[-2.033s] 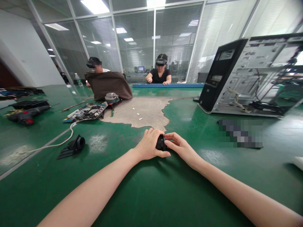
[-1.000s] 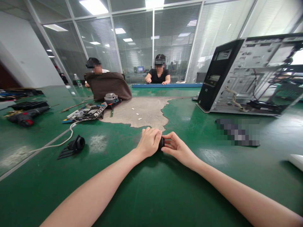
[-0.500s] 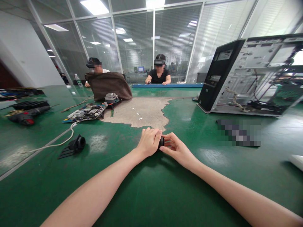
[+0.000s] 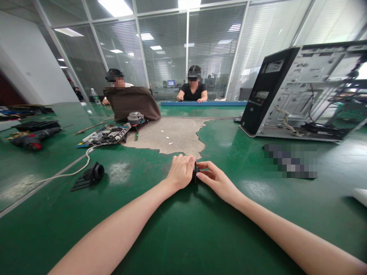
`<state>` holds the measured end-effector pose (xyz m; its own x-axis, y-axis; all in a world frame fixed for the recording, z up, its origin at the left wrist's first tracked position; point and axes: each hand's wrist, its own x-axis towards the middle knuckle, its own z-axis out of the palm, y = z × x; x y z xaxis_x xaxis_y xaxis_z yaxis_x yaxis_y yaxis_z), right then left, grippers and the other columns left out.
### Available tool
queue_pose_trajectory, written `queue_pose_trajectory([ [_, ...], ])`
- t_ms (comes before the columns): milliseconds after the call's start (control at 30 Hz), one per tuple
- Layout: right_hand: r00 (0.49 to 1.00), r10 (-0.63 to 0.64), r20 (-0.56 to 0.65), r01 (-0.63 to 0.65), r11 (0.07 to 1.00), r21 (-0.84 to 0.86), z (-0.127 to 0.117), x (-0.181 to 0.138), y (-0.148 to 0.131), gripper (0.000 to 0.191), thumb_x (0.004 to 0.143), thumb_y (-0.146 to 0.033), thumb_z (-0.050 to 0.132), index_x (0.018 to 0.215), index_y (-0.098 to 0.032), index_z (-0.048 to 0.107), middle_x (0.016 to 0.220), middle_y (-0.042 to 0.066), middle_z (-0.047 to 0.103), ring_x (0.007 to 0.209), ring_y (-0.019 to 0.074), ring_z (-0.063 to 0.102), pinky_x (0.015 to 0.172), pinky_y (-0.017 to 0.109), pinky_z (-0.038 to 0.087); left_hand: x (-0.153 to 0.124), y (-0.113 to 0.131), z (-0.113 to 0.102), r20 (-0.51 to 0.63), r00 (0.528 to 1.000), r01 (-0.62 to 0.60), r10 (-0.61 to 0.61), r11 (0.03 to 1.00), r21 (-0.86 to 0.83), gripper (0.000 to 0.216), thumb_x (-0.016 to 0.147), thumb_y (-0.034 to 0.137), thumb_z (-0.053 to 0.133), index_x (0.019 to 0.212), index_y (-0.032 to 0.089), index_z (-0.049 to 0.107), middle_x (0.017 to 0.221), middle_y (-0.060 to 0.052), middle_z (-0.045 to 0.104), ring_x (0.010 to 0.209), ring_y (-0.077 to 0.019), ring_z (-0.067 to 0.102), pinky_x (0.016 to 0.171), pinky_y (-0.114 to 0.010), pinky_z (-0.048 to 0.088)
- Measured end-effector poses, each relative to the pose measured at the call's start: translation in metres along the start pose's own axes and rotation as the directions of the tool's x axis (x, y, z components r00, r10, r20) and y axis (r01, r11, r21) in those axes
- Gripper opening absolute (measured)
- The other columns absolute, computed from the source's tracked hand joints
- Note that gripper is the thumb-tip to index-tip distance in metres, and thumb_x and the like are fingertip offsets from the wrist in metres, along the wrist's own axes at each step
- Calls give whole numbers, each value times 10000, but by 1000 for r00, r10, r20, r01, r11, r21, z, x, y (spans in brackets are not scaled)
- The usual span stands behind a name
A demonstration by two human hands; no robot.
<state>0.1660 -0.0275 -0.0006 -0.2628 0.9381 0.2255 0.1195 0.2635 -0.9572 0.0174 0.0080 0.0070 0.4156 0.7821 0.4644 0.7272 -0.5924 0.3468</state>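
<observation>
Just below the bare patch on the table, my left hand (image 4: 181, 172) is closed around a small black round part (image 4: 195, 173), most of it hidden behind my fingers and palm. My right hand (image 4: 213, 175) comes in from the other side, its thumb and fingertips gripping the part's right edge. What kind of part it is I cannot make out. To the left lies a black plastic piece (image 4: 91, 175) with a round collar and flat slats.
An opened computer tower (image 4: 268, 88) stands at right, near a blurred dark strip (image 4: 289, 162). At left are a circuit board (image 4: 107, 134), a power drill (image 4: 36, 139), a white cable (image 4: 86, 162) and a brown chair back (image 4: 132, 103). Two people sit across the table.
The black part has turned a little between my hands, so its flat rim now faces edge-on. My right thumb has shifted slightly up and right. My left hand stays nearly still.
</observation>
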Motion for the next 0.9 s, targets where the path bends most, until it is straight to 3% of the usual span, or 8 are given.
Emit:
queue_pose_trajectory([
  [167,998,-27,65,22,996,81,-1,-2,0,250,726,-250,608,923,-228,455,899,-7,566,911,142,578,879,332,452,0,0,0,-8,1000,-2,2,1000,4,450,919,281,102,837,194,536,821,-26,608,779,-170,482,730,-327,318],
  [400,1000,-13,-21,14,999,50,0,2,1,184,750,-338,569,851,-209,484,870,1,573,805,141,583,777,328,480,0,3,-2,-7,1000,4,-4,1000,11,424,916,286,137,812,191,536,817,-32,605,753,-173,471,715,-327,312],
  [667,1000,-17,15,18,999,-45,0,2,4,261,781,-318,519,1022,-222,488,935,25,567,845,145,568,794,327,476,0,3,-2,-12,1000,14,-13,999,40,413,911,333,156,767,193,516,760,-26,588,720,-176,460,691,-325,305],
  [900,999,-23,43,23,1000,18,3,0,2,289,725,-275,603,984,-220,488,950,26,590,899,167,593,847,352,473,0,3,-1,-7,999,35,-35,998,42,432,912,350,134,782,199,518,767,-23,589,720,-178,467,691,-324,309],
])
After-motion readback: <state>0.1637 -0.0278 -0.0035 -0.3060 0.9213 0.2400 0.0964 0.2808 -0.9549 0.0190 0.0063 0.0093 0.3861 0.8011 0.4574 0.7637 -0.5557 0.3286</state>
